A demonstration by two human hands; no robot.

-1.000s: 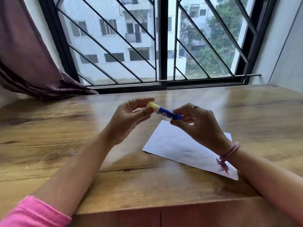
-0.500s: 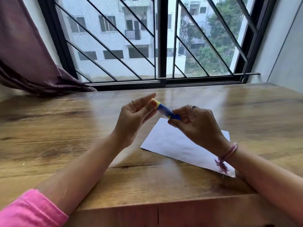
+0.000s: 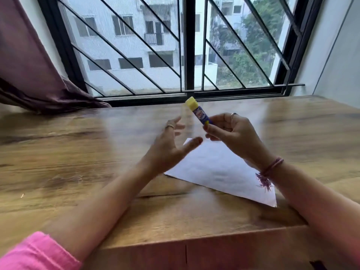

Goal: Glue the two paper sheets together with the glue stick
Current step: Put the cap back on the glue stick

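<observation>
A dark curtain (image 3: pixel 25 75) hangs at the far left beside a barred window (image 3: pixel 187 45). On the wooden table (image 3: pixel 78 152), the person's left hand (image 3: pixel 171 147) hovers with fingers spread and relaxed, holding nothing. Just right of it, the right hand (image 3: pixel 235 137) pinches the base of a blue glue stick (image 3: pixel 200 114), yellow cap tilted up. White paper (image 3: pixel 218 172) lies flat beneath both hands.

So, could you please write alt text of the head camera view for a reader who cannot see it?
A person's right hand holds a blue glue stick with a yellow cap above a white paper sheet on a wooden table. The left hand is open beside it, blurred.
</observation>
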